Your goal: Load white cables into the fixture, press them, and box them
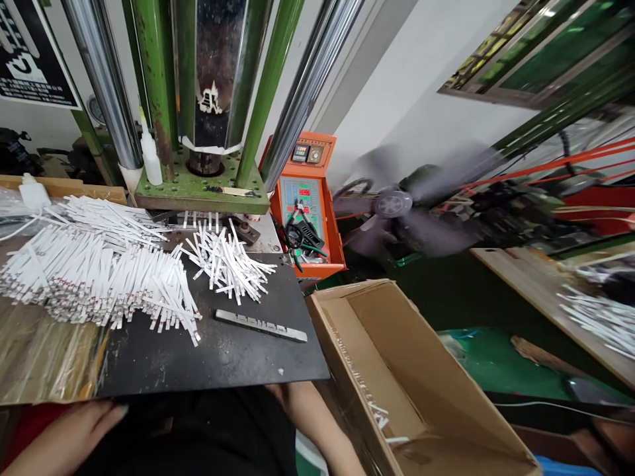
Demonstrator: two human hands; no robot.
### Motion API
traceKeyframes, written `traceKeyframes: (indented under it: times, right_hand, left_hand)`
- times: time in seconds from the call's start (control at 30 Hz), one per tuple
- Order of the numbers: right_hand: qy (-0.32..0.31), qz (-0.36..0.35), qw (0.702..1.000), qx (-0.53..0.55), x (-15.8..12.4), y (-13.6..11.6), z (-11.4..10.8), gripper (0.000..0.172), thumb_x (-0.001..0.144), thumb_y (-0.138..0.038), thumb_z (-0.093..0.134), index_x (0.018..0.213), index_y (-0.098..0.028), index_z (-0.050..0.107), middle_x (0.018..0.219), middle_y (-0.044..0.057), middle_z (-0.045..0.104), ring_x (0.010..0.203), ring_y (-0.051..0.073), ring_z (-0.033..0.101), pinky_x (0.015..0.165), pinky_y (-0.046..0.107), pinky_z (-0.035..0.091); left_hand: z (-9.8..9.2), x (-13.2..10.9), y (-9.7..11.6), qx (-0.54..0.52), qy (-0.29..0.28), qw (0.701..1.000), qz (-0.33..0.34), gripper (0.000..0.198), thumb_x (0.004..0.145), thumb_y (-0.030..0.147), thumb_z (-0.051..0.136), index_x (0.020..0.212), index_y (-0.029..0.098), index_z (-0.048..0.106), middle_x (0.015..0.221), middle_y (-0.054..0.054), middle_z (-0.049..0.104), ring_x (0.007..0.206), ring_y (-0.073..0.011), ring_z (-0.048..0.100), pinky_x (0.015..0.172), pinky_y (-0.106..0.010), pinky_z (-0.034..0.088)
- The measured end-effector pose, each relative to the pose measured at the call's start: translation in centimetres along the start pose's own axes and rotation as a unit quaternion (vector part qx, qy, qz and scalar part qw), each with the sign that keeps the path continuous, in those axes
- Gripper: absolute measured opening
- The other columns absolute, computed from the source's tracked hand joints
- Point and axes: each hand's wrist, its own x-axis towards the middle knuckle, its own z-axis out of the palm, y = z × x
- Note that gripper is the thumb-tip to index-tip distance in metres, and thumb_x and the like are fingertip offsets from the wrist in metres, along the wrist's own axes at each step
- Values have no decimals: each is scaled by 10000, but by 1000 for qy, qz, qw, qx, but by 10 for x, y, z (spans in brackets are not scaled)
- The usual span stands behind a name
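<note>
The left hand (pixel 94 423) is held below the table's (pixel 213 363) front edge; its grip cannot be told. Strips (pixel 99 274) are heaped across the left part, a smaller pile (pixel 233 264) by the back right corner. A bar (pixel 260 326) is laid near the right edge. The right hand (pixel 292 400) is partly hidden under the front edge, its state unreadable. A box (pixel 397 370) is set beyond the right edge.

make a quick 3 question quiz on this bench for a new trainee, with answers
1. True or false: the notched metal bar lies on the black tabletop.
2. Which container stands on the green press base?
3. Fill in the blank: in the picture, the larger pile of white strips lies to the ____ of the smaller pile.

Key:
1. True.
2. A white bottle with a yellow tip.
3. Left.
</note>
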Motion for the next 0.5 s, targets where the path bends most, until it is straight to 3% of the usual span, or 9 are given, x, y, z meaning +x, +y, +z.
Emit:
traceKeyframes:
  times: [0.07,0.1,0.17,0.27,0.37,0.5]
  right_hand:
    - [-65,-85,993,38,-9,-26,-16,160,897,-280,586,965,-223,719,896,99,725,877,275,685,773,355,554]
    - [-67,-135,986,68,-9,-38,-25,159,922,-277,566,976,-242,711,894,77,723,848,241,683,757,321,549]
    - [31,-198,975,100,0,-54,-43,174,956,-279,530,1046,-251,678,939,62,704,867,212,660,783,316,532]
    - [223,-179,958,-21,32,-58,-54,253,937,-363,560,1118,-206,638,1001,114,650,942,279,587,831,435,489]
    - [247,-183,946,-106,53,-47,-47,228,948,-354,527,1034,-181,649,947,117,625,887,285,548,784,454,467]
    - [188,-248,949,-51,38,-35,-40,128,957,-193,506,1013,-181,620,914,80,608,858,227,538,751,372,469]
  left_hand:
    - [-28,-18,39,-5,-61,995,81,349,887,499,498,1106,331,712,1098,-2,713,1051,-235,650,939,-297,485]
    - [-44,-21,63,4,-89,987,134,299,911,461,501,1112,358,696,1098,22,704,1040,-202,643,921,-259,479]
    - [-73,-14,111,52,-90,967,231,265,968,346,438,1075,321,679,1049,11,684,985,-171,626,880,-245,462]
    - [-97,30,165,160,66,931,321,233,951,171,436,1045,185,649,1022,-69,633,946,-206,573,845,-304,426]
    - [-101,79,187,264,126,896,334,118,880,108,528,888,134,642,938,-96,590,880,-222,529,744,-299,399]
    - [-98,106,187,269,98,890,355,131,860,94,546,753,141,605,844,-70,577,740,-165,524,668,-252,386]
